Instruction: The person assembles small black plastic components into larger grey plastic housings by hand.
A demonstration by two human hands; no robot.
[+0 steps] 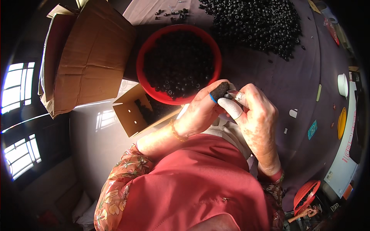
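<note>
My left hand is closed in a pinch just in front of the red tub. One of its fingers wears a dark, rough cover with a blue edge. A small dark part shows between the fingertips, mostly hidden. My right hand meets it from the right, its thumb in a white finger cot. Its fingers are closed on a small pointed metal tool, whose tip lies against the dark part. The tool's exact kind is hard to make out.
Beyond my hands stands a red tub full of small black ring-like parts. A large pile of such parts lies behind it. At left are a big cardboard box and a small open carton. A red basket sits low right.
</note>
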